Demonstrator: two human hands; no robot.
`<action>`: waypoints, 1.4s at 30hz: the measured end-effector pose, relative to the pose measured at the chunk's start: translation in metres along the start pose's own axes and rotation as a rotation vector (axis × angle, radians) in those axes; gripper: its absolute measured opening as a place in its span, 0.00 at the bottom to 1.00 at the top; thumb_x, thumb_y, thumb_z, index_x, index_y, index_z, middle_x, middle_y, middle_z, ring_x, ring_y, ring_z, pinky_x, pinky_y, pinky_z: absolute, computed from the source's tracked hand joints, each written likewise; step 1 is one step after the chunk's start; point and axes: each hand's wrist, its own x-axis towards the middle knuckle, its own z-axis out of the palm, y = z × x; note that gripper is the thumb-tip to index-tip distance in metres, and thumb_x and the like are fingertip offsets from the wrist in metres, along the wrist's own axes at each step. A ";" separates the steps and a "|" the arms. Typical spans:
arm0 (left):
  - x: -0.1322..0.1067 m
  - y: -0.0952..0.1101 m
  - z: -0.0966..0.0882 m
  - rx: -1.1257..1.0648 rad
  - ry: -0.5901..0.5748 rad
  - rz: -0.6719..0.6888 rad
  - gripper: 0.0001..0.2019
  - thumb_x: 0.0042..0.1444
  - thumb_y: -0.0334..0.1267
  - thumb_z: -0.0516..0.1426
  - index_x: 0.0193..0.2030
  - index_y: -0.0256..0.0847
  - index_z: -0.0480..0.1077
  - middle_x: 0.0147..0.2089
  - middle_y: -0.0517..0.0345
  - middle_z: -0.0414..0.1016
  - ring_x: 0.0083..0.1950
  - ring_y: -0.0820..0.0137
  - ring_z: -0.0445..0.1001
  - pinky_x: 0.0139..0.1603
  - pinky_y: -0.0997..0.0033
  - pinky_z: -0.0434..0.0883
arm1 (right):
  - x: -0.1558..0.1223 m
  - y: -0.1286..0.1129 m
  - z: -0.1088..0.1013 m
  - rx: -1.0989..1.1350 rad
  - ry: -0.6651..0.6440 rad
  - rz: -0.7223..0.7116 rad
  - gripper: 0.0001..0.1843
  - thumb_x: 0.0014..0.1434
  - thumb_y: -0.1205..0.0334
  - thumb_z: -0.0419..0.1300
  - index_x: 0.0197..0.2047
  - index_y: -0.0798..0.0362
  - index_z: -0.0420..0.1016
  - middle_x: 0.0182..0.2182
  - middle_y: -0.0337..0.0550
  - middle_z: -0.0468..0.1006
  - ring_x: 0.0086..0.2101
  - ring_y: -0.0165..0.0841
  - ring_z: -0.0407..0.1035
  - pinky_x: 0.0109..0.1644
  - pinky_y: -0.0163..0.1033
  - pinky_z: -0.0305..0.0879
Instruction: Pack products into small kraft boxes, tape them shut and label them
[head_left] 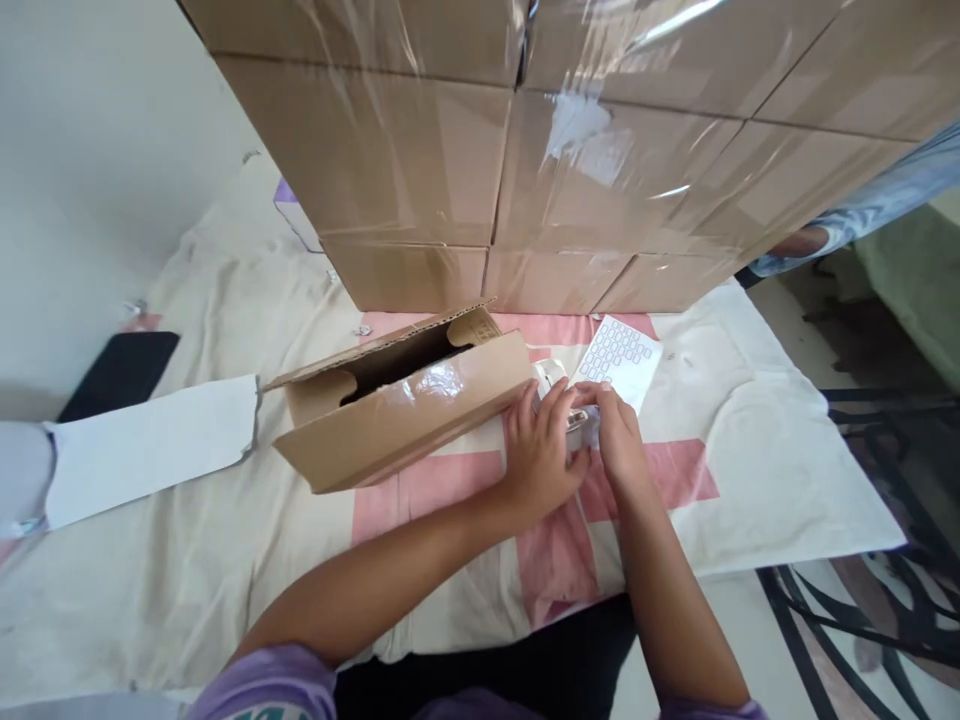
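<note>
Beside the right end of an opened cardboard box [405, 400], my two hands meet over a small shiny item [576, 419], partly hidden by fingers and too small to name. My left hand [541, 450] rests on its near side, fingers bent over and thumb close to it. With bent fingers, my right hand [616, 425] pinches at its right side. A white piece [550, 374] sticks out just beyond my left fingertips. Behind my right hand lies a white sheet [622, 358] printed with rows of small outlined shapes. The box's flaps stand up, and something dark is inside.
A plastic-wrapped stack of cartons [420, 160] rises behind the box. To the left lie a white card strip [154, 445] and a black flat object [124, 372]. A patterned sleeve [885, 200] of another person shows at right, above a black metal frame [885, 500].
</note>
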 end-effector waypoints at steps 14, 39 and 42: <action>0.034 -0.004 -0.002 -0.062 -0.048 -0.219 0.49 0.52 0.44 0.66 0.76 0.44 0.47 0.77 0.39 0.49 0.77 0.46 0.53 0.72 0.45 0.59 | 0.001 0.001 -0.003 0.161 -0.090 0.124 0.16 0.58 0.53 0.57 0.26 0.50 0.81 0.57 0.39 0.76 0.57 0.42 0.66 0.52 0.41 0.63; 0.033 -0.013 -0.003 0.014 0.001 -0.062 0.51 0.48 0.53 0.70 0.75 0.46 0.54 0.72 0.45 0.60 0.70 0.50 0.61 0.68 0.50 0.61 | -0.056 0.015 -0.017 0.189 0.072 0.198 0.26 0.53 0.51 0.71 0.19 0.51 0.60 0.16 0.32 0.61 0.19 0.25 0.52 0.23 0.36 0.46; 0.031 -0.014 -0.003 0.003 -0.005 -0.042 0.50 0.49 0.54 0.69 0.75 0.46 0.53 0.73 0.44 0.59 0.71 0.49 0.60 0.69 0.49 0.60 | -0.056 0.018 -0.012 0.314 0.050 0.246 0.28 0.51 0.51 0.73 0.19 0.50 0.58 0.14 0.31 0.59 0.16 0.22 0.48 0.19 0.34 0.41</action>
